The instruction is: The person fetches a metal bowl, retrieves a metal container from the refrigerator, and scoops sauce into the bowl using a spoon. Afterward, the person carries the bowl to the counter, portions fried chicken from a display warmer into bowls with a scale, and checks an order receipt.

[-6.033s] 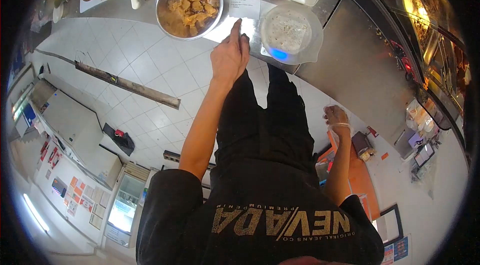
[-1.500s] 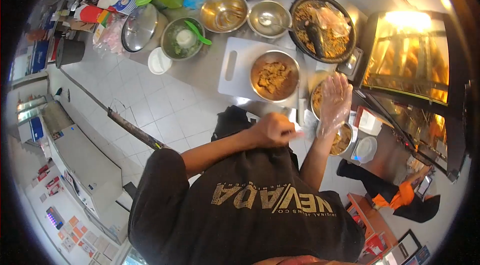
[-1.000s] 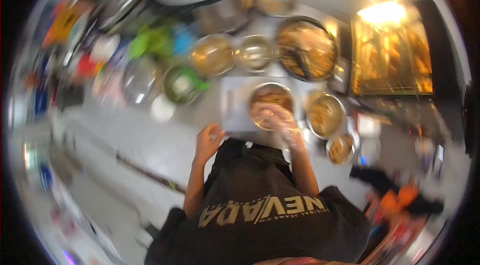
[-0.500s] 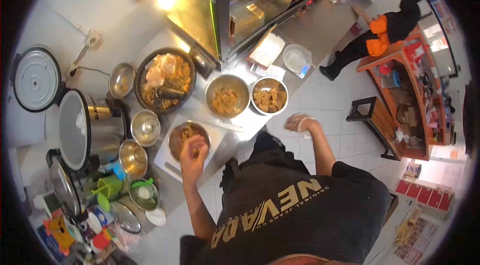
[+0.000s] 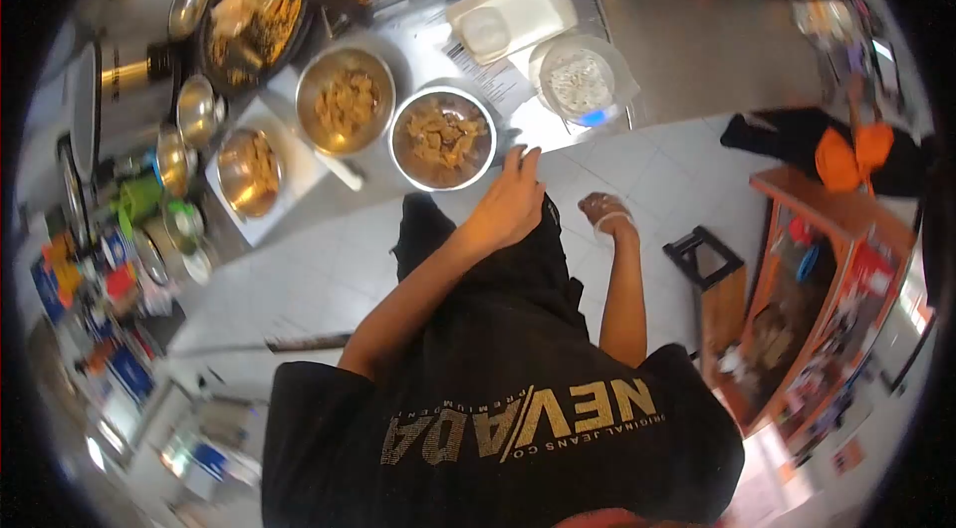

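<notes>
My left hand [image 5: 511,199] is beside the right rim of a white-edged bowl [image 5: 443,139] of brown meat pieces. Its fingers point forward, slightly apart, and I see nothing held in them. Out over the floor on the right hangs my right hand [image 5: 605,211], in a clear plastic glove, away from the counter. Its fingers are loosely bent and nothing shows in them. Left of the white-edged bowl stands a larger steel bowl [image 5: 346,100] with similar pieces. A smaller steel bowl [image 5: 249,172] with meat rests on a white board [image 5: 284,201].
A white foam box [image 5: 513,15] and a round clear tub [image 5: 578,82] stand on the counter near a printed sheet [image 5: 488,75]. At the far left is a dark pan [image 5: 249,35] of food. An orange shelf unit [image 5: 827,279] and a person in black and orange [image 5: 846,151] are right.
The view has swung right. My left hand has left the small bowl on the board and come beside the white-edged bowl. My gloved right hand still hangs at the right.
</notes>
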`<state>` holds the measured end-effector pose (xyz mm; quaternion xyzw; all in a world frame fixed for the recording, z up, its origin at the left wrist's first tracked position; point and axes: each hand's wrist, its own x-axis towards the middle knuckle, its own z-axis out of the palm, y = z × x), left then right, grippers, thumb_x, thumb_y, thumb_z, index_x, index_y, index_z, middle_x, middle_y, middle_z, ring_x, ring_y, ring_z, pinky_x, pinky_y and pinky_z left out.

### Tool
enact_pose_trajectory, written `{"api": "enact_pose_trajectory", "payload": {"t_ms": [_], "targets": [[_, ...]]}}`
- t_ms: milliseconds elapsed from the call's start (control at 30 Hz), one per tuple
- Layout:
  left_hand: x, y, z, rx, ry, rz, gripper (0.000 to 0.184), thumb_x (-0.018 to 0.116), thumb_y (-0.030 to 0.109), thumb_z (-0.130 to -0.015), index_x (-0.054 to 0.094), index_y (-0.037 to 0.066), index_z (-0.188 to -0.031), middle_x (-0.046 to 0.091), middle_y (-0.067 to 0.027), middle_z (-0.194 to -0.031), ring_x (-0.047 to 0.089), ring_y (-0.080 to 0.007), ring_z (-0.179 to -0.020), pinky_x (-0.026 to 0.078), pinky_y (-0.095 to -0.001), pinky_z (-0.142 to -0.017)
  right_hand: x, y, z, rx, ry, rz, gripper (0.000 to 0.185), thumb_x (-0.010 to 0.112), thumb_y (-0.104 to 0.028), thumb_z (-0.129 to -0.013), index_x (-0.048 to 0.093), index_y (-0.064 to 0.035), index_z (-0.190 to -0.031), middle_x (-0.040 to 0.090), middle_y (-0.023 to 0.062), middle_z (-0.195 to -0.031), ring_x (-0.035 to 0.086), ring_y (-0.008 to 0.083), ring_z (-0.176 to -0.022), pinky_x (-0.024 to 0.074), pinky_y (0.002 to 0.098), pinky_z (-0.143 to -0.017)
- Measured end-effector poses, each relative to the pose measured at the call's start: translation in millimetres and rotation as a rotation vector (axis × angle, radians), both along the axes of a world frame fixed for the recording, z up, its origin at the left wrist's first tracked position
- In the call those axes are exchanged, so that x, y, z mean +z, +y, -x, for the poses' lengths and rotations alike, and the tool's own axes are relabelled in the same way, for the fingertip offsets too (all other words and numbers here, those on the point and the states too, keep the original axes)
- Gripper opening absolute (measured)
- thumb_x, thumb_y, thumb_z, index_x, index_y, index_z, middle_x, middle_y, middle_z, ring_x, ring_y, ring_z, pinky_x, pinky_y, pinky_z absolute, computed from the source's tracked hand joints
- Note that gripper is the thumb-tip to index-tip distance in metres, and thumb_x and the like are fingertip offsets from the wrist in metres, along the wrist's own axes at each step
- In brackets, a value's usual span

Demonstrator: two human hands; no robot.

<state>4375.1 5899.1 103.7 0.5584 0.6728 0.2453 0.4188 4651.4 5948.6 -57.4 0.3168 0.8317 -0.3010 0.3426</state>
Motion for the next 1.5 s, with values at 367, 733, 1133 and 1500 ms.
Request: {"api": "enact_pose_trajectory", "payload": {"t_ms": [367, 733, 1133, 1500], "targets": [[-80, 69, -27, 0.325, 0.408, 0.162, 0.064, 0.047, -0.005, -0.081, 0.024, -0.016, -0.139, 0.018, -0.0331, -0.149, 0.049, -0.0448, -0.12, 0.053, -0.0416, -0.089, -55, -19, -119, -0.013, 0.089, 0.177, 0.022, 0.047, -0.015, -0.087, 0.066, -0.0082, -0.095, 0.066, 0.014, -0.107, 0.064, 0.0319, -0.097, 0.0523, 0.0429, -0.082], [-102, 64, -30, 0.396, 0.455, 0.077, 0.058, 0.05, 0.0, -0.081, 0.032, -0.017, -0.134, 0.026, -0.0327, -0.146, 0.051, -0.0466, -0.115, 0.05, -0.0464, -0.093, -65, -10, -120, -0.817, -0.205, 0.521, 0.029, 0.054, -0.029, -0.096, 0.065, -0.0075, -0.111, 0.068, 0.0042, -0.09, 0.062, 0.0128, -0.075, 0.0507, 0.0276, -0.064], [-97, 100, -21, 0.391, 0.587, 0.204, 0.065, 0.059, 0.006, -0.081, 0.032, -0.017, -0.136, 0.04, -0.0328, -0.13, 0.049, -0.0407, -0.116, 0.052, -0.0368, -0.091, -47, 4, -92, -0.97, -0.16, 0.515, 0.033, 0.055, -0.029, -0.093, 0.063, -0.0043, -0.113, 0.068, 0.0067, -0.092, 0.062, 0.0139, -0.074, 0.0503, 0.0289, -0.066], [-105, 131, -12, 0.562, 0.524, 0.227, 0.081, 0.058, -0.001, -0.075, 0.008, -0.032, -0.13, 0.038, -0.045, -0.112, 0.053, -0.0433, -0.098, 0.052, -0.0337, -0.081, -64, -17, -121, -1.029, -0.169, 0.552, 0.034, 0.055, -0.032, -0.092, 0.064, -0.0055, -0.111, 0.068, 0.0051, -0.092, 0.062, 0.0143, -0.074, 0.0499, 0.0283, -0.064]]}}
